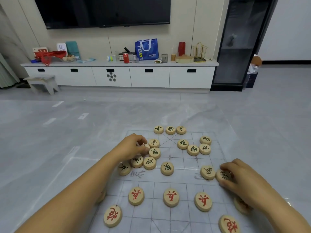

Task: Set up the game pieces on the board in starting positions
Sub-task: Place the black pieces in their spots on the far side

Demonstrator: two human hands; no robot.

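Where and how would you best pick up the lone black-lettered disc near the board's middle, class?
Pinch the black-lettered disc by opposite sides of its rim, coming from above: it lies flat on the board, no piece touching it, so the rim looks free all round.

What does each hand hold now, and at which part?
The left hand pinches a mostly hidden piece, seemingly by its rim. The right hand grips a dark-marked piece at its right edge.
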